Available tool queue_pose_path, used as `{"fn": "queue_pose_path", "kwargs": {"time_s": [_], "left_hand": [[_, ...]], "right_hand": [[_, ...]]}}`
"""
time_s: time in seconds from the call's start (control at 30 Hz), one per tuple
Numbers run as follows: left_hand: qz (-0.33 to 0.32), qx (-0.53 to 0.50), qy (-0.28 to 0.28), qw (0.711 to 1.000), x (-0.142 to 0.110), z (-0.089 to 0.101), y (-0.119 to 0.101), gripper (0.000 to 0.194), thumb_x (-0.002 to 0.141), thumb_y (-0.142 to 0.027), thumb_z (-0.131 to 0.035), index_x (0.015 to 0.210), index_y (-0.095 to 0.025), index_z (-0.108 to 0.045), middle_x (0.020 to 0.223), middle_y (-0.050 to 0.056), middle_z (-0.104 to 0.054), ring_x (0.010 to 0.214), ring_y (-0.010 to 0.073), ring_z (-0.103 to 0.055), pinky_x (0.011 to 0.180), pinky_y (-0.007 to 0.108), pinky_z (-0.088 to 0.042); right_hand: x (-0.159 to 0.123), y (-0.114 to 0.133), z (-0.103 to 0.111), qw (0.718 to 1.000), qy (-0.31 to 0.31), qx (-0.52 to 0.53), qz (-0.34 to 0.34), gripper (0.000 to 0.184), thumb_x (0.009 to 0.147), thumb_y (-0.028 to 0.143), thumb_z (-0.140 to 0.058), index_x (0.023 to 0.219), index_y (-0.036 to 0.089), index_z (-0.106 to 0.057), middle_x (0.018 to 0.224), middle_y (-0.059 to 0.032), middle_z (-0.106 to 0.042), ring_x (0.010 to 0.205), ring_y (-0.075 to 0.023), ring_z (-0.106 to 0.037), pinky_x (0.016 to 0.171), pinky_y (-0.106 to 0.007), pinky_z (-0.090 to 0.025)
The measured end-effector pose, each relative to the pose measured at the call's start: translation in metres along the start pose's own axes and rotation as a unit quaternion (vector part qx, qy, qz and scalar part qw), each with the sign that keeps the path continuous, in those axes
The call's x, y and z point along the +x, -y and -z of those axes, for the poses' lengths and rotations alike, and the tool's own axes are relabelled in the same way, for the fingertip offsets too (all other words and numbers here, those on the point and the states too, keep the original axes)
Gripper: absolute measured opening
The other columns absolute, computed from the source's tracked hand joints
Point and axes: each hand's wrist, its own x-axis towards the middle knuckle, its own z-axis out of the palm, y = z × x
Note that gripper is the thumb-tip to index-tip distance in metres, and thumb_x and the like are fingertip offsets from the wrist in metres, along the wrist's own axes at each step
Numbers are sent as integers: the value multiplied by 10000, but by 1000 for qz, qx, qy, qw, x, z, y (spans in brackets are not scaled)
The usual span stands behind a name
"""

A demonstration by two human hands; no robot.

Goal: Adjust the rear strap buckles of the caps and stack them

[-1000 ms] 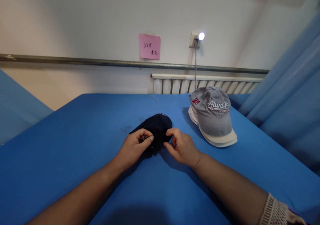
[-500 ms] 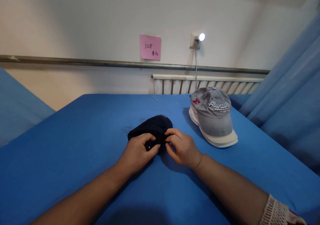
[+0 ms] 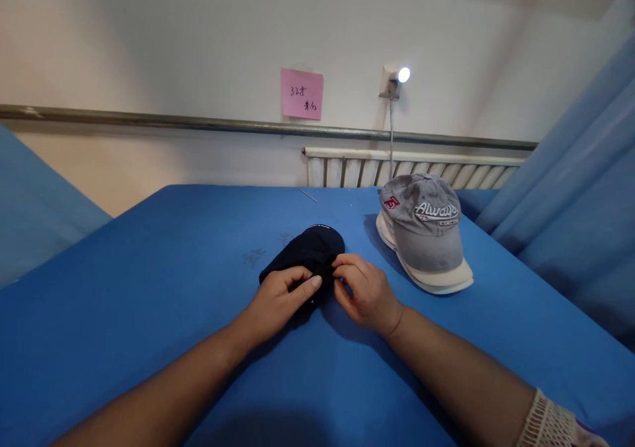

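Note:
A black cap [image 3: 305, 248] lies on the blue-covered table [image 3: 163, 288], its brim edge with small white lettering toward the far side. My left hand [image 3: 282, 301] pinches the near left part of the cap between thumb and fingers. At the cap's near right side, my right hand [image 3: 364, 295] has its fingertips closed on the dark fabric. The exact part between the right fingertips is too dark to make out. To the right stands a stack of caps, a grey cap [image 3: 429, 242] with white "Always" lettering on top of white caps [image 3: 446, 280].
A thin stick [image 3: 308, 196] lies near the table's far edge. Behind are a radiator [image 3: 352, 169], a metal rail [image 3: 223, 124], a pink note [image 3: 301, 94] and a socket with a lit plug [image 3: 391, 82]. Blue curtains [image 3: 575, 189] hang at both sides.
My left hand has shifted its grip along the near edge of the black cap, its thumb now closer to the right hand. My right hand stays at the right side with small finger movements.

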Motion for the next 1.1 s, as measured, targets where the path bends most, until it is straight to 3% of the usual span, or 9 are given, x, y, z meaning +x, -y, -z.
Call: {"fn": "queue_pose_path", "kwargs": {"time_s": [0.2, 0.3, 0.47, 0.67, 1.1], "left_hand": [[70, -63, -68, 993, 3, -2, 4, 375, 801, -492, -592, 634, -156, -598, 581, -13, -452, 528, 110, -385, 474, 237, -280], [85, -91, -85, 989, 4, -3, 6, 396, 782, -518, -609, 618, -159, -576, 558, -25, -426, 505, 101, -359, 464, 235, -243], [99, -129, -68, 984, 3, -3, 7, 445, 788, -573, -612, 631, -159, -566, 537, -39, -407, 477, 91, -337, 459, 235, -212], [94, -137, -34, 985, 3, -3, 8, 491, 807, -615, -598, 627, -160, -555, 537, -38, -401, 474, 88, -330, 455, 233, -212], [87, -122, -26, 988, 6, -7, 7, 370, 728, -502, -698, 648, -153, -605, 557, -38, -433, 477, 80, -351, 432, 211, -257]], "right_hand": [[3, 1, 4, 998, -31, -36, 48, 145, 916, 89, -522, 1012, 183, -576, 980, -107, -692, 849, -205, -661, 714, -344, -544], [3, 1, 6, 999, -25, -19, 36, 139, 921, 92, -518, 1005, 179, -585, 977, -109, -682, 860, -202, -659, 721, -341, -547], [0, 2, 2, 999, -7, 41, -18, 111, 932, 200, -558, 1025, 182, -617, 1064, -122, -649, 977, -221, -645, 806, -375, -555], [-2, 1, -8, 992, -37, 64, -97, 80, 928, 178, -562, 964, 203, -629, 1011, -93, -650, 948, -205, -643, 822, -371, -545], [0, 1, -14, 993, 5, 6, -117, 146, 852, 107, -521, 963, 202, -524, 1006, -103, -627, 966, -239, -602, 829, -400, -516]]}}
